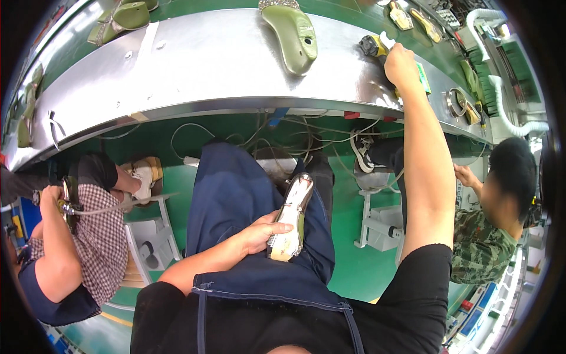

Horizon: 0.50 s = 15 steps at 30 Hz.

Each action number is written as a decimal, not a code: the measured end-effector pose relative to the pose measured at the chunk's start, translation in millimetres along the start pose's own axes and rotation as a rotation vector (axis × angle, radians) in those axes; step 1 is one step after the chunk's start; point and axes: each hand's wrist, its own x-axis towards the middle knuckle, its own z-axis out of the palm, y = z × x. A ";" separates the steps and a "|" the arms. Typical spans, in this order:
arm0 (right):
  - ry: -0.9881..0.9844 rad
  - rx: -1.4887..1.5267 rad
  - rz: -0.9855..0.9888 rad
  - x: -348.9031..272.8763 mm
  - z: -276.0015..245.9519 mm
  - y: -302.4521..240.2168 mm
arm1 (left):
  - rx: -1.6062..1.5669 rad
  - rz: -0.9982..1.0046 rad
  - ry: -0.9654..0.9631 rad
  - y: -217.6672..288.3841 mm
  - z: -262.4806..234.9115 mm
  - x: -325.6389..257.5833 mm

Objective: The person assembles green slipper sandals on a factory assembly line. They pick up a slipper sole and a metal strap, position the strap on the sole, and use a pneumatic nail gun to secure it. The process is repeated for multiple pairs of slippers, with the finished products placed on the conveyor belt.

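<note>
On my lap, my left hand [262,233] grips a shoe last [292,221], its thumb pressed on the pale sole side. The last lies sole up, with a white insole and dark upper material around its edge; some green shows at its side. My right arm stretches far forward over the metal workbench [206,65]. There my right hand [402,64] is closed around a tool with a pale, hooked end [387,41], most of it hidden by the fingers. Touching or just beside it lies a black and yellow object [370,45], whose kind I cannot make out.
A green shoe last [292,41] lies on the bench's middle. A round metal ring [457,102] sits at the right. Green items [130,16] stand beyond the bench. Cables [265,138] hang underneath. Co-workers sit at left [59,248] and right [489,236].
</note>
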 end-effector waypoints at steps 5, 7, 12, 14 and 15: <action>-0.070 0.072 -0.047 -20.9 -2.4 12.0 | 0.045 -0.014 -0.002 0.8 1.8 -2.0; -0.112 0.158 0.019 -36.9 -18.4 21.7 | 0.052 -0.024 -0.023 4.7 5.7 -1.7; -0.355 0.606 0.018 -120.8 -84.3 -20.2 | 0.031 0.026 -0.013 2.3 0.2 0.2; -0.444 0.877 -0.026 -174.7 -90.7 -34.1 | 0.034 0.025 -0.010 -1.2 -0.8 -1.1; -0.527 1.001 -0.025 -198.3 -92.8 -39.9 | 0.042 0.017 -0.020 -1.1 -2.1 0.7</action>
